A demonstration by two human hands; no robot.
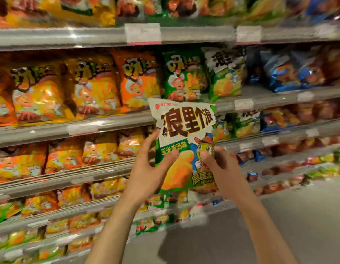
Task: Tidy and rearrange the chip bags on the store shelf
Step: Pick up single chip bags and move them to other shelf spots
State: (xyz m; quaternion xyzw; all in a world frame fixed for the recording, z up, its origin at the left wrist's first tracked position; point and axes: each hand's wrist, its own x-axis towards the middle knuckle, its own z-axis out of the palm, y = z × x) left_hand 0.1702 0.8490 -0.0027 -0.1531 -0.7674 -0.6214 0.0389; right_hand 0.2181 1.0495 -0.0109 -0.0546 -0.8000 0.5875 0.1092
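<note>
I hold a white-and-green chip bag (181, 130) upright in front of the shelves, its printed front facing me. My left hand (150, 168) grips its lower left side, thumb on the front and fingers spread behind the edge. My right hand (218, 164) pinches its lower right side, thumb pressed on the cartoon figure. A matching white-and-green bag (225, 73) stands on the shelf just above and to the right of it, next to a green bag (182, 75).
Orange and yellow chip bags (89, 82) fill the shelf rows to the left. Blue bags (293, 73) lie further right. Grey shelf rails (70, 130) with price labels run across. A grey floor (279, 225) shows at lower right.
</note>
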